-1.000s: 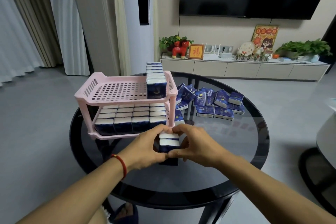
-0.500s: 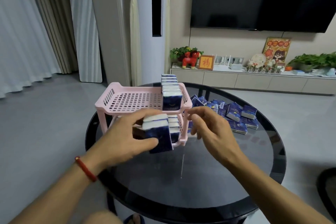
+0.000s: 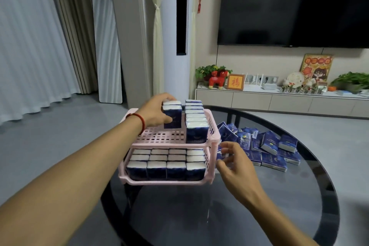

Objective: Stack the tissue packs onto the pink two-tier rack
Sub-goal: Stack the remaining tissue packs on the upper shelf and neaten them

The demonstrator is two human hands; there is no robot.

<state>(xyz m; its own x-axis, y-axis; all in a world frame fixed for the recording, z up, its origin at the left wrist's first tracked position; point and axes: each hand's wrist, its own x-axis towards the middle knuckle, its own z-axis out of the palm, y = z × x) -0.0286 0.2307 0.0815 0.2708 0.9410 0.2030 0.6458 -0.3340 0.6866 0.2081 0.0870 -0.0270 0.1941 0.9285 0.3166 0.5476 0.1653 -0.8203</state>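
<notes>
Rack (image 3: 213,136), loose packs (image 3: 267,146) beside — hands apart

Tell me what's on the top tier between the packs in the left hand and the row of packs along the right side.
Nothing: head view shows a bare gap between the held packs and the row of packs.

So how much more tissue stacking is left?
The bottom tier looks full, and one row stands on the top tier. The left hand is setting two packs beside it. A loose pile still waits on the table.
</notes>
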